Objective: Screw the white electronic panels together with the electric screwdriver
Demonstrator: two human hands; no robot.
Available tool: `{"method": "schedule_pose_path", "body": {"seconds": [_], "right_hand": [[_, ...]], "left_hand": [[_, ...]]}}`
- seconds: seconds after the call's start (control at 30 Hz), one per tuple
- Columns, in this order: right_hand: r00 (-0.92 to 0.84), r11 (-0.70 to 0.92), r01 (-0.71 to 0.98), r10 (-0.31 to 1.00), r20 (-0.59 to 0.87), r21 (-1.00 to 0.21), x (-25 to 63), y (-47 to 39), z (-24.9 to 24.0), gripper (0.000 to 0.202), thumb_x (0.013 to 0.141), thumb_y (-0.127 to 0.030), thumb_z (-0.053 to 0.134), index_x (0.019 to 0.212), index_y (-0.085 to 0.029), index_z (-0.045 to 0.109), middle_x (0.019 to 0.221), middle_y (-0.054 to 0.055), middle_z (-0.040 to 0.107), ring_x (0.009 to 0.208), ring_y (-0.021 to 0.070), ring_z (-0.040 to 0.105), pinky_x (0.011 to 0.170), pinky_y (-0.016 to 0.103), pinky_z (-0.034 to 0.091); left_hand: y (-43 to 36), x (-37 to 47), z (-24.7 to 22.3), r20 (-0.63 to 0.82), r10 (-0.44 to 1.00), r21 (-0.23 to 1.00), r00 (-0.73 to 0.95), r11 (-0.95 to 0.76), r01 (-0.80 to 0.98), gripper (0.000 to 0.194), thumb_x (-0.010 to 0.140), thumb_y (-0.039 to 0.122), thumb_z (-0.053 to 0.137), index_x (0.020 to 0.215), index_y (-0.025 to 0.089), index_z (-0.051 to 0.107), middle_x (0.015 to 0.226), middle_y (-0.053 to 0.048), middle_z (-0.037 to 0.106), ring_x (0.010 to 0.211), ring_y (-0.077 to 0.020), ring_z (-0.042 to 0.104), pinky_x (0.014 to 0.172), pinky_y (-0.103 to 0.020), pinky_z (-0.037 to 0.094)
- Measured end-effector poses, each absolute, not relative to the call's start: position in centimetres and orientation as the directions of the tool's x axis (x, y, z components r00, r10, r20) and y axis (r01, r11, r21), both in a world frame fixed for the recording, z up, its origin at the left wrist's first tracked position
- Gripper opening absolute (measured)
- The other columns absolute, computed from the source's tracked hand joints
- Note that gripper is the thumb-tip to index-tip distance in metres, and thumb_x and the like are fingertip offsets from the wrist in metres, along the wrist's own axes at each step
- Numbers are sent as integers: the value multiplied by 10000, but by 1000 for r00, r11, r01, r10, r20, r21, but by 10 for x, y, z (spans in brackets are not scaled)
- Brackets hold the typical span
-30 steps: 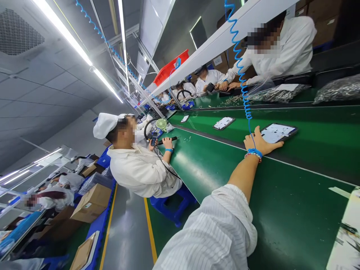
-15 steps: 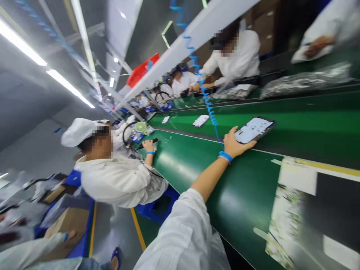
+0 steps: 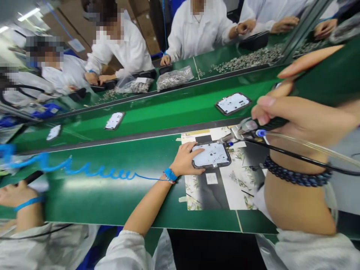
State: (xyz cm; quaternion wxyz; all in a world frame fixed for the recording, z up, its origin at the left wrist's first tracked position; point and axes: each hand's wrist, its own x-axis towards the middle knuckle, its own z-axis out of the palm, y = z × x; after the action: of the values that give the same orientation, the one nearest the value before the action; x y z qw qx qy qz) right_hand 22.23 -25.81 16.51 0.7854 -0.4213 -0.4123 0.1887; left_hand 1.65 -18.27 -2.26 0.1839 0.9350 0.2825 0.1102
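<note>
My left hand (image 3: 184,159) grips the left end of a rectangular device panel (image 3: 212,154), which has a white face with small parts and a dark rim. The panel lies on a patterned mat (image 3: 239,195). A blue wrist band with a coiled blue cord circles my left wrist. My right hand (image 3: 303,108) is closed around a dark hand tool with a metal head (image 3: 236,132); a clear tube and a black cable run from it. The tool's tip is at the panel's upper right corner; I cannot tell whether they touch.
Beyond the mat runs a green conveyor belt (image 3: 157,112) bearing more panels, one a dark-rimmed panel (image 3: 233,103). Across it, people in white coats sit by bags of small metal parts (image 3: 174,78) and a loose heap (image 3: 250,60). A co-worker's hand (image 3: 21,193) is at the left.
My view has swung right and down. My left hand has brought a panel from the belt onto the mat. My right hand with the tool has come into view.
</note>
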Motion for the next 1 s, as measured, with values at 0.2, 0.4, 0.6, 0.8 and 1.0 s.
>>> {"method": "schedule_pose_path", "body": {"seconds": [0.2, 0.4, 0.6, 0.8, 1.0], "right_hand": [[485, 573, 130, 675, 556, -809, 231, -227, 145, 229, 719, 14, 649, 784, -176, 540, 514, -93, 481, 430, 60, 472, 457, 245, 386], [498, 547, 172, 669, 551, -819, 234, -214, 136, 218, 703, 17, 634, 749, -178, 548, 463, -101, 467, 408, 51, 429, 453, 233, 376], [526, 610, 95, 640, 560, -787, 230, -209, 132, 274, 643, 82, 596, 722, -180, 576, 451, -81, 476, 380, 80, 405, 446, 272, 361], [529, 590, 71, 661, 532, -804, 231, -204, 128, 268, 619, 47, 618, 700, -206, 580, 422, -80, 458, 364, 96, 386, 454, 299, 352], [519, 584, 74, 670, 531, -808, 231, -201, 125, 260, 596, 32, 622, 647, -200, 516, 435, -86, 411, 355, 75, 378, 387, 262, 283]], "left_hand": [[-181, 15, -25, 100, 555, 348, 826, -797, 494, 837, 642, 612, 792, 1387, 290, 588, 1521, -115, 441, 1359, -383, 426, 1153, -516, 328], [-180, 15, -25, 129, 538, 352, 833, -810, 469, 825, 656, 608, 780, 1381, 260, 596, 1509, -143, 439, 1337, -394, 434, 1118, -531, 344], [-180, 14, -25, 138, 523, 356, 841, -819, 450, 819, 670, 607, 771, 1375, 227, 598, 1501, -173, 438, 1322, -401, 436, 1089, -546, 349], [-180, 14, -26, 174, 513, 356, 840, -829, 432, 811, 665, 601, 778, 1359, 215, 610, 1484, -180, 455, 1317, -392, 445, 1088, -538, 352], [-180, 15, -27, 173, 520, 355, 837, -825, 439, 811, 662, 607, 782, 1353, 215, 616, 1480, -179, 455, 1320, -391, 440, 1090, -535, 357]]}}
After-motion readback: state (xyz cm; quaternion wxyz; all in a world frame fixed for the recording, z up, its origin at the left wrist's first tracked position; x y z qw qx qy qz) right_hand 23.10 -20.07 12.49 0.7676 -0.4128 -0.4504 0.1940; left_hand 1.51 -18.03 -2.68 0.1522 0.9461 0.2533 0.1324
